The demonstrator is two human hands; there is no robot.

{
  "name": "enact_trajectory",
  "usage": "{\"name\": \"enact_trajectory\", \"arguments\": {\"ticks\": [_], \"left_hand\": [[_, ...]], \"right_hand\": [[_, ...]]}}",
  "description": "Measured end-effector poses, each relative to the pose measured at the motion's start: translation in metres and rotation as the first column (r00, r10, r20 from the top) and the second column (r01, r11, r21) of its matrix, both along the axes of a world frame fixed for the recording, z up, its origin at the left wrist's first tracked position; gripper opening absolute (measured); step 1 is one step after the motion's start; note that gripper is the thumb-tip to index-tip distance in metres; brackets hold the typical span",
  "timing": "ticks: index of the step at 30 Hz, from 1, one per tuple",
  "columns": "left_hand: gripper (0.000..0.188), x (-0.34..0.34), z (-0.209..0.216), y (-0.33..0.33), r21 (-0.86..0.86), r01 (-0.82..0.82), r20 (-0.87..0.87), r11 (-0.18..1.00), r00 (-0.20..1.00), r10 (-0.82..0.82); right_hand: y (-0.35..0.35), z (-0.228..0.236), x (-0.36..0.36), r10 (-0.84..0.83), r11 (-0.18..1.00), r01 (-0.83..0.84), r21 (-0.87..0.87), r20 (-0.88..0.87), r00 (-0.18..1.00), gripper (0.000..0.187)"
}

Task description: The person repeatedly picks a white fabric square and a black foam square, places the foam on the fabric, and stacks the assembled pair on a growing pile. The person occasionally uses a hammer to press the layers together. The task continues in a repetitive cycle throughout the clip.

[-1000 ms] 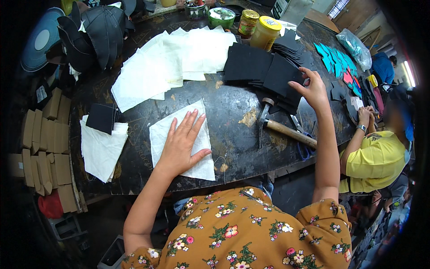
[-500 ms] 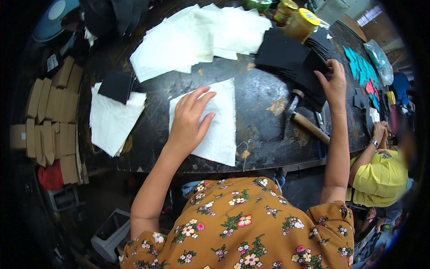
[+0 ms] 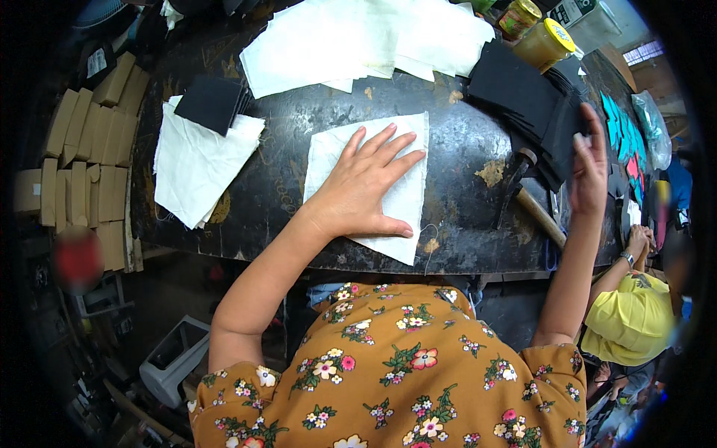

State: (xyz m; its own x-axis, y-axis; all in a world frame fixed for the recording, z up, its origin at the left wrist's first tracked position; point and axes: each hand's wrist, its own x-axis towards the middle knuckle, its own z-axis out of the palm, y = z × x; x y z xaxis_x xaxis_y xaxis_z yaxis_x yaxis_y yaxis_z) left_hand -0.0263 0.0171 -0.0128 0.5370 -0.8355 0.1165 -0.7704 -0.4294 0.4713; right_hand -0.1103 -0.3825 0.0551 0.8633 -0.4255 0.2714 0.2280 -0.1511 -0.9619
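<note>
My left hand (image 3: pixel 366 175) lies flat with fingers spread on a single white cloth piece (image 3: pixel 407 198) in front of me. To the right, my right hand (image 3: pixel 590 168) is raised at the edge of a fanned stack of black sheets (image 3: pixel 515 86). Its fingers are stretched upward and slightly blurred, and I see nothing held in them. A hammer (image 3: pixel 539 215) with a wooden handle lies between the white piece and my right forearm. Beside it is a pair of scissors (image 3: pixel 554 250), partly hidden by that forearm.
White cloth pieces (image 3: pixel 336 45) fan across the back. At left, black pieces (image 3: pixel 209 103) rest on a white cloth stack (image 3: pixel 198 168). A yellow-lidded jar (image 3: pixel 545 46) stands back right. Cardboard boxes (image 3: pixel 82 157) are stacked left; a co-worker in yellow (image 3: pixel 627 321) sits right.
My left hand has gone from hovering with bent fingers to lying flat and spread on the white piece. My right hand's fingers have straightened upward. The whole view has shifted slightly.
</note>
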Motion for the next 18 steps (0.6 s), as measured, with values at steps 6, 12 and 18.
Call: {"name": "enact_trajectory", "arguments": {"ticks": [6, 12, 18], "left_hand": [[0.124, 0.001, 0.002, 0.0, -0.01, -0.024, -0.046, 1.0, 0.999, 0.024], [0.115, 0.003, -0.002, 0.004, -0.037, -0.001, -0.007, 0.999, 1.0, 0.001], [0.111, 0.005, -0.005, 0.005, -0.018, 0.0, 0.023, 1.0, 1.0, 0.001]], "right_hand": [[0.108, -0.015, -0.023, 0.224, 0.895, -0.327, -0.304, -0.327, 0.918, 0.03], [0.14, -0.028, -0.016, 0.298, 0.859, -0.389, -0.334, -0.291, 0.909, 0.026], [0.143, -0.034, -0.021, 0.311, 0.833, -0.413, -0.368, -0.306, 0.9, 0.025]]}}
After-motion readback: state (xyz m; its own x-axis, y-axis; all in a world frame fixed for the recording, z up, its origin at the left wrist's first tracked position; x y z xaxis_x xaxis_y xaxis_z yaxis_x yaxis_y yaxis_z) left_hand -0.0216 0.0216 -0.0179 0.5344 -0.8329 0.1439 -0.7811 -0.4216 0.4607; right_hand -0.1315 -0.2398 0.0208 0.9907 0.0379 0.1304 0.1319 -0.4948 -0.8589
